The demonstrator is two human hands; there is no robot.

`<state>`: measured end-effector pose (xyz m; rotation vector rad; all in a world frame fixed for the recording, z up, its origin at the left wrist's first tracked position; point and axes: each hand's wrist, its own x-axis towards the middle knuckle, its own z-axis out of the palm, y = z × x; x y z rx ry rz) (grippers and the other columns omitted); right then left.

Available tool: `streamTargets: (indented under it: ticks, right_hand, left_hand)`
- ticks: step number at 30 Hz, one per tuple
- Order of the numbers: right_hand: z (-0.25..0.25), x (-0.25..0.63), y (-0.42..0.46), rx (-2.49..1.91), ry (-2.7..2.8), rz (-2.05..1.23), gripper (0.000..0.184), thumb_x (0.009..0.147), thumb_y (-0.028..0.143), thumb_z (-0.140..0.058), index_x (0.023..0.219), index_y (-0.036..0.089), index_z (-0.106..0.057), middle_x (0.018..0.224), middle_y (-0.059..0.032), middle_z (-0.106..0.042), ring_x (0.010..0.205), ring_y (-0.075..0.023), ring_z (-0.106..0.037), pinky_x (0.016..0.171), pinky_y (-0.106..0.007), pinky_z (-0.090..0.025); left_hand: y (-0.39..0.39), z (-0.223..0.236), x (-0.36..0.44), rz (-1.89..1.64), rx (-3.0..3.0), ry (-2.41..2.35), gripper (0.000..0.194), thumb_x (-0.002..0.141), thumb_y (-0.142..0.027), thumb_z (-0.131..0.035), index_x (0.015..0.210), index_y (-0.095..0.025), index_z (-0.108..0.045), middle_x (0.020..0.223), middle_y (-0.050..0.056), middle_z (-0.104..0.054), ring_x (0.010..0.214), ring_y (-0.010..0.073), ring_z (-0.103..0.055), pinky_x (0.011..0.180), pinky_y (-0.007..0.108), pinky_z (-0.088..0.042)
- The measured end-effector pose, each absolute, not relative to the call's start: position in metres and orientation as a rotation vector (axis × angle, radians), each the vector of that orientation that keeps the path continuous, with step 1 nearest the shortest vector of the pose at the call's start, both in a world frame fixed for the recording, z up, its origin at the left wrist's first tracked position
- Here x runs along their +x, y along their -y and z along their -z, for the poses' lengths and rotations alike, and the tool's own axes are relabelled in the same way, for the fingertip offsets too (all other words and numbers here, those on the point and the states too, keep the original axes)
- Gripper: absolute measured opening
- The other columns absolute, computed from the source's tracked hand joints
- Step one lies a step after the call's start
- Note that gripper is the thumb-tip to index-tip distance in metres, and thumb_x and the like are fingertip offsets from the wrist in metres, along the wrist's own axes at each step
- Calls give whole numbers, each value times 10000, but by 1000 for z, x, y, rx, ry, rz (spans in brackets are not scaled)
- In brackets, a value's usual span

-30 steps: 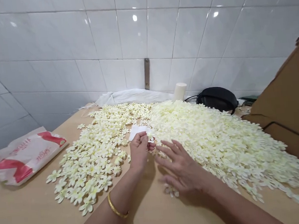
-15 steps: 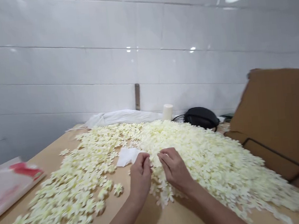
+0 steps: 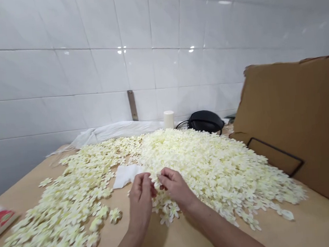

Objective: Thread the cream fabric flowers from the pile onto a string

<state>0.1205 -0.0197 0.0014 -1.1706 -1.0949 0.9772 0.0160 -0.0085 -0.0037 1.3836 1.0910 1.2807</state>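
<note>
Cream artificial flower (image 3: 155, 178) sits pinched between the fingertips of the left hand (image 3: 141, 197) and right hand (image 3: 175, 186). Just ahead lies a loose flower heap (image 3: 206, 166); a careless wrist brush could slide it onto the white tissue (image 3: 125, 175) beyond the left hand.

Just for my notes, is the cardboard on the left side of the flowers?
No, the cardboard stands to the right of the flowers, beside the large pile.

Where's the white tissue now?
In the head view, the white tissue lies beyond the left hand, between the scattered cream flowers and the large flower heap.
</note>
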Motion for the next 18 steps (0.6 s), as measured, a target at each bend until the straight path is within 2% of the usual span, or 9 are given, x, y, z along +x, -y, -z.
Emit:
streamTargets:
  ticks: [4,10,14,18]
  right_hand:
    - [5,120,18,-1108,1075,-1052,274,720,392,-494,573,195,-373,476,81,-363,434,-76,-368,436,-208,-330]
    - [11,118,18,-1169,1076,-1024,362,752,478,-475,555,198,-356,445,76,-362,407,-84,-380,405,-215,-331]
    - [5,121,20,-1179,1050,-1049,418,730,527,-489,520,183,-375,428,64,-368,406,-76,-377,414,-209,-317]
    - [-1,126,24,-1122,1156,-1123,326,692,467,-578,613,168,-476,503,55,-438,464,-71,-406,452,-189,-337]
  left_hand:
    - [12,2,21,-1166,1236,-864,238,657,-350,-608,763,-172,-490,567,-42,-503,480,84,-463,511,211,-386]
    - [17,-4,24,-1178,1141,-817,229,611,-291,-631,647,-180,-433,541,-62,-448,464,61,-442,475,191,-368]
    - [14,-5,19,-1153,1134,-818,227,587,-289,-642,692,-171,-478,535,-55,-464,453,62,-436,444,188,-343]
    - [9,-2,14,-1132,1115,-858,251,566,-244,-646,769,-152,-531,521,-68,-441,417,47,-391,427,189,-335]
